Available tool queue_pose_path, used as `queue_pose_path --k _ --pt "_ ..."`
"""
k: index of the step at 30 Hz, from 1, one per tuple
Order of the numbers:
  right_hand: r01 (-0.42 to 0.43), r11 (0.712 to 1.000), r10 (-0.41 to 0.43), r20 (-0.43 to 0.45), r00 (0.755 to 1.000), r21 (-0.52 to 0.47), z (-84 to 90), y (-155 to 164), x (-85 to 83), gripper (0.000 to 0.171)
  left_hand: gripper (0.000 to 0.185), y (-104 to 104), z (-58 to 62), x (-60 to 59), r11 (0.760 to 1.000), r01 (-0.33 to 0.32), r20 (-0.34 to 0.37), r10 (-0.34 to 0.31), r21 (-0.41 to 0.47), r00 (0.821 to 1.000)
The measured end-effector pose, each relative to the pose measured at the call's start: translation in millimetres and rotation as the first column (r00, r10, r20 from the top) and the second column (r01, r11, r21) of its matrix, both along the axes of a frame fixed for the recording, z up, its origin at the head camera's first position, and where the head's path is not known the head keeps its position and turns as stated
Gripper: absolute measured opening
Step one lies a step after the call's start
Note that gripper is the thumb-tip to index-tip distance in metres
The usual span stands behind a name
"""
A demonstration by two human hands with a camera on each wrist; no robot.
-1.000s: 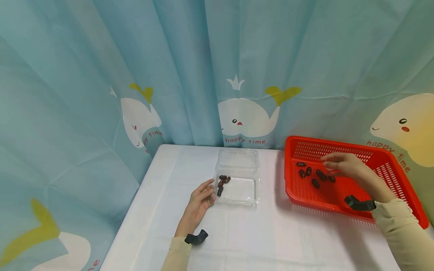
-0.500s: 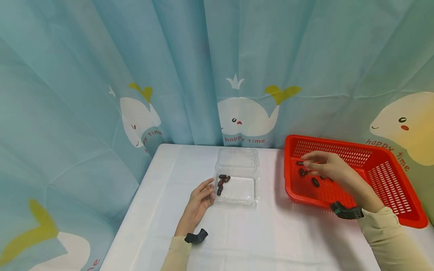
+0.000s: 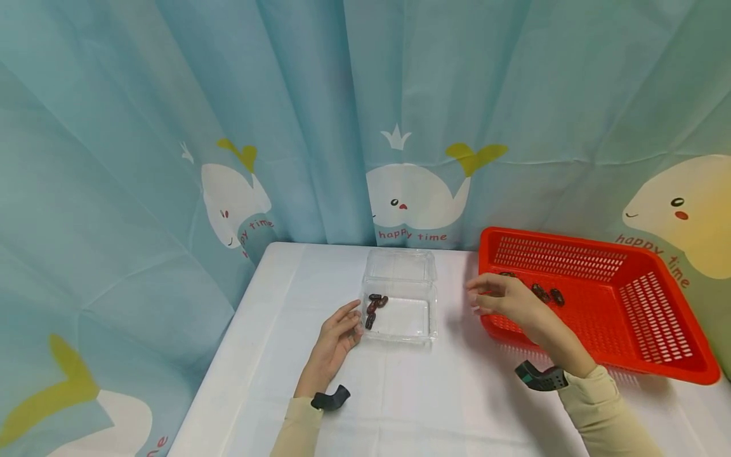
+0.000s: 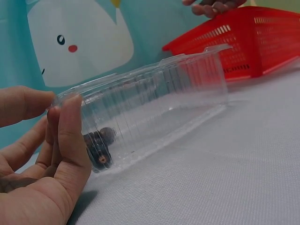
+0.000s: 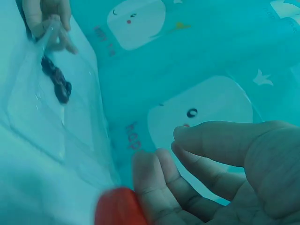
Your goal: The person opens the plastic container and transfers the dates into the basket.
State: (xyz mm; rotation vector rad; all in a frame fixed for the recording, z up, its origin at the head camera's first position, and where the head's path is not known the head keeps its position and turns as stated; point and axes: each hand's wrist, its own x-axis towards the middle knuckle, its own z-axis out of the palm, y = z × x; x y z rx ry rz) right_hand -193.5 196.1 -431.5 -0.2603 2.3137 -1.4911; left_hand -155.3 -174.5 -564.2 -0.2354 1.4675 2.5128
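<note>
A clear plastic container stands on the white table, with a few dark dates in its left end. My left hand lies beside it, thumb and straight fingers touching its left corner. My right hand hovers over the left rim of the red basket, fingers curled. In the left wrist view a dark date shows between its fingertips. A few more dates lie on the basket floor.
A whale-print curtain hangs close behind the table. The container's hinged lid lies open toward the curtain. The table's left edge runs near my left forearm.
My right hand has drawn left from the middle of the basket to its left rim, toward the container. Fewer dates show in the basket. My left hand has stayed put.
</note>
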Motion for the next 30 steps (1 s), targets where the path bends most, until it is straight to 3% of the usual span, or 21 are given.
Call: queue_pose_path --k 5,15,23,30 --pt "0.002 1.0 -0.002 -0.01 1.0 -0.015 -6.3 -15.0 4.8 0.04 0.05 0.0 -0.1 0.2 1.0 -0.001 0.001 0.001 -0.001 1.0" --pt "-0.108 0.985 0.102 -0.055 0.993 -0.134 -22.2 -44.2 6.1 0.036 0.051 -0.2 -0.1 0.5 1.0 0.005 -0.008 -0.005 -0.004 1.0" --pt "-0.165 0.977 0.155 -0.078 0.985 -0.137 -27.5 -66.0 3.8 0.037 0.05 -0.6 -2.5 0.1 1.0 -0.002 -0.012 0.002 -0.019 1.0" --pt "-0.146 0.983 0.14 -0.055 0.989 -0.112 -40.0 -86.0 0.4 0.04 0.049 -0.5 -2.3 0.3 1.0 0.0 -0.015 0.0 -0.007 1.0"
